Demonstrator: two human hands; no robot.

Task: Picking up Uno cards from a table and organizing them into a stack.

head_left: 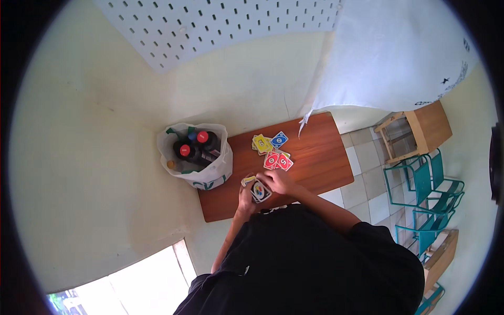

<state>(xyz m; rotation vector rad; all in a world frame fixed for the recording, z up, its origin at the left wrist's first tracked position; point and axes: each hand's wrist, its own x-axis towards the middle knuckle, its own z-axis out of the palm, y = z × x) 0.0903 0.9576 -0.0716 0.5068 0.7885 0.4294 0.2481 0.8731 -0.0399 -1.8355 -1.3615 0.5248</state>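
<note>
My left hand [246,199] holds a small fan of UNO cards near the front edge of the wooden table. A black wild-type card [260,191] with a coloured oval faces up in it, and a yellow card [248,181] shows at the top. My right hand [278,181] is at the upper edge of these cards, fingers curled; whether it grips one is hidden. Just beyond my hands lies a loose spread on the table: a yellow card [260,144] over others, a blue card [279,140] to its right, and two red cards [271,160] nearer me.
A white bag [212,177] with dark, red-capped bottles [202,137] stands at the left of the brown tabletop [315,157]. Behind is a wall with a pegboard [220,23] and a hanging white sheet [378,59]. Teal metal chairs [423,185] and a wooden desk [429,128] are rightward.
</note>
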